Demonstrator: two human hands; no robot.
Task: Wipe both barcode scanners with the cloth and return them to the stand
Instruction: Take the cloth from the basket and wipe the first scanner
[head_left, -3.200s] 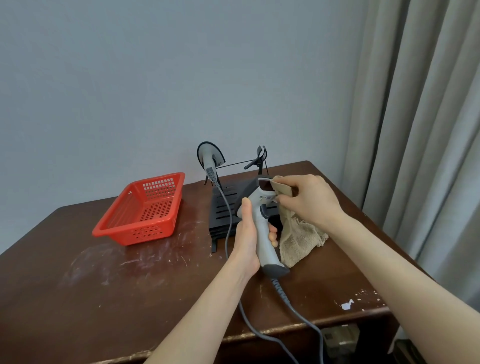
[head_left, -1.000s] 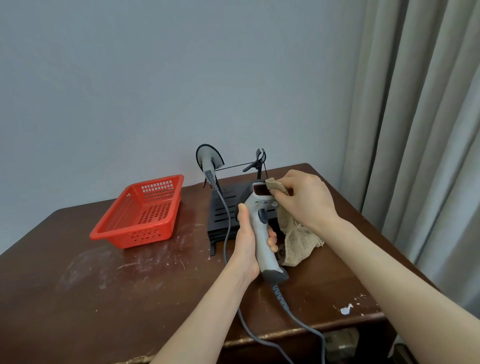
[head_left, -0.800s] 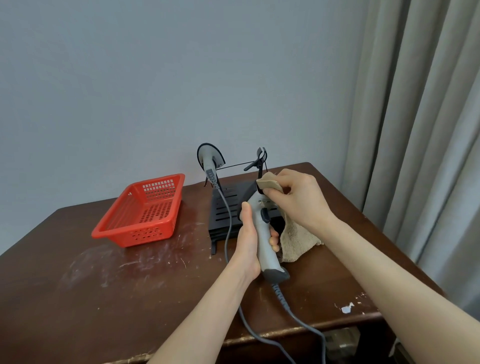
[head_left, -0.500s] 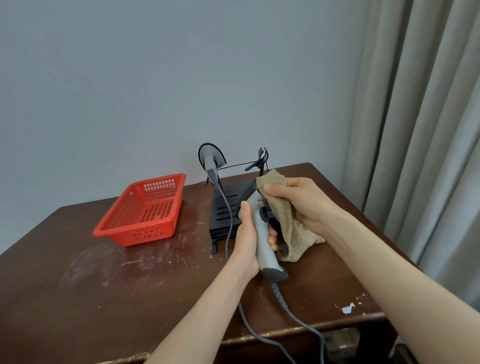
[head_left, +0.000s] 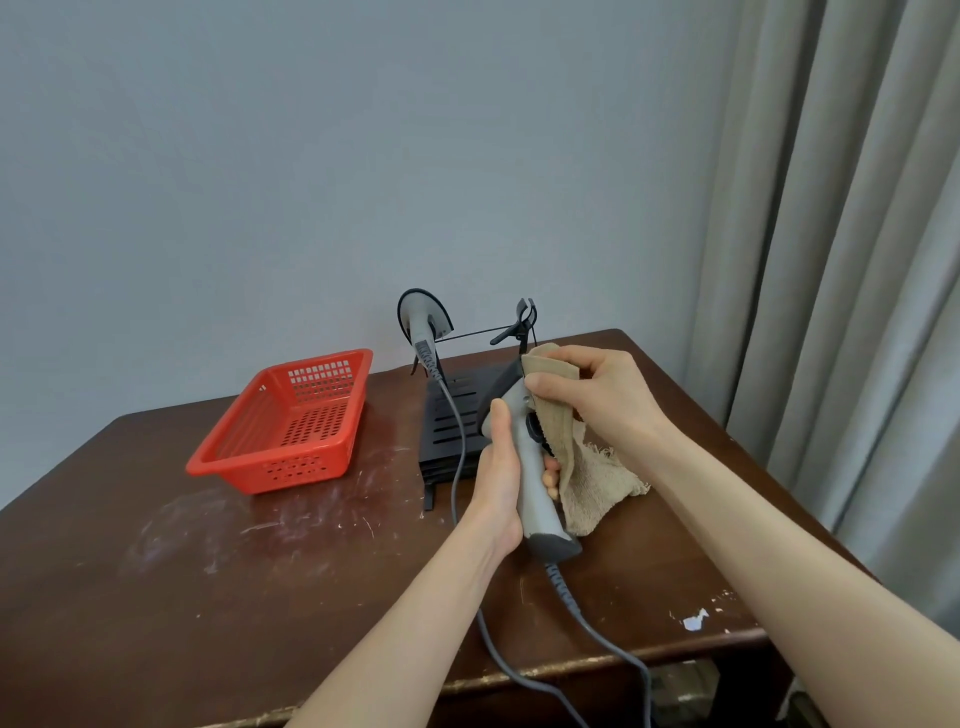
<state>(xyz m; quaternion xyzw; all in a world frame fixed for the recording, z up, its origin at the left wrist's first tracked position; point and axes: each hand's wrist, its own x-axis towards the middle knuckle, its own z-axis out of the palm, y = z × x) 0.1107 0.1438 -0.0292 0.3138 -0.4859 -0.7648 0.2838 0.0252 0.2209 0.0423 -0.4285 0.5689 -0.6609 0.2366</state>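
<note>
My left hand (head_left: 501, 475) grips the handle of a grey barcode scanner (head_left: 535, 499), held upright above the table with its head up. My right hand (head_left: 605, 397) grips a beige cloth (head_left: 582, 467) and presses it over the scanner's head and right side; the cloth's loose end hangs below. A second grey scanner (head_left: 422, 319) hangs in the left cradle of the black stand (head_left: 452, 421) at the back. The stand's right clip (head_left: 524, 319) holds nothing. Grey cables run from both scanners over the front edge.
A red perforated basket (head_left: 291, 421) sits at the back left of the brown wooden table (head_left: 208, 571). A grey wall stands behind, and curtains (head_left: 841, 260) hang on the right. The table's front edge has chipped paint near the right corner.
My right hand has drawn the cloth from the scanner's top down over its head and right side. The scanner has tilted a little in my left hand.
</note>
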